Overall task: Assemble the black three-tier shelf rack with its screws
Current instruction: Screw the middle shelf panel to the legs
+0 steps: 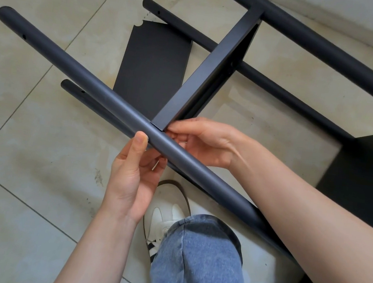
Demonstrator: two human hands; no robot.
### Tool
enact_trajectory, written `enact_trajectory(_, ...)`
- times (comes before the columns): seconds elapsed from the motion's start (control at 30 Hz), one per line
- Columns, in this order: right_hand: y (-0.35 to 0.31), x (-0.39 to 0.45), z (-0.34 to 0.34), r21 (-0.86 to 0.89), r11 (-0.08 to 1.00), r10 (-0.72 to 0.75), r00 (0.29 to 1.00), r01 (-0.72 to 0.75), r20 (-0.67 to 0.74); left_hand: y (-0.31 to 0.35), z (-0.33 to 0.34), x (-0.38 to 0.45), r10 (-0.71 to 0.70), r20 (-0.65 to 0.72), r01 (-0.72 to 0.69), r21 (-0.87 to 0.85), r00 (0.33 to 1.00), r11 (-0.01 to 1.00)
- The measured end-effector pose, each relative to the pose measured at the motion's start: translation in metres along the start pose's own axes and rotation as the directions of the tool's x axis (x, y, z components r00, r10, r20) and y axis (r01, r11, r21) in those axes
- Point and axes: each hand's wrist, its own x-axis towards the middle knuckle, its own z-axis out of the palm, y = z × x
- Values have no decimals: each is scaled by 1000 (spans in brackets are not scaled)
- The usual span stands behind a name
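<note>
Black loose shelf panel (152,65) flat on floor tiles (29,120), my left hand (132,181) gripping near tube (92,92), right hand (206,141) pinching shelf corner (167,121), my shoe (167,210) below.

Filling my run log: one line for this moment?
left hand grips near pole | right hand pinches at shelf joint | loose panel on floor

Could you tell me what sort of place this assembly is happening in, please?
Probably a room at home, though that is a guess: the work is done on a glossy beige tiled floor, a pale wall base runs along the top, and the person wears a casual white sneaker.
</note>
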Motion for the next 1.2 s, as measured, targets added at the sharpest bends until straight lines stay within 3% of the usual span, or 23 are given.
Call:
enact_trajectory(0.17,3,-1,2,67,997,47,999,-48,19,-1,-1,0,-9,-19,9,-39,1000,999)
enact_trajectory(0.33,4,-2,2,-28,999,29,998,-31,-55,0,1,-1,-9,-34,8,-33,999,999)
enact_trajectory(0.5,4,-2,5,8,999,51,998,-51,-42,0,2,-2,-17,-43,15,-33,999,999)
enact_trajectory(0.7,4,3,2,-95,995,-6,997,-2,-83,-1,2,-1,-22,-39,20,-53,999,998)
enact_trajectory(0.87,2,-4,-5,-74,997,23,1000,-24,-12,-1,0,0,-7,-20,6,-42,1000,999)
enact_trajectory(1.2,1,-1,1,-114,993,-15,996,5,-84,0,0,-2,-2,0,2,-37,1000,999)
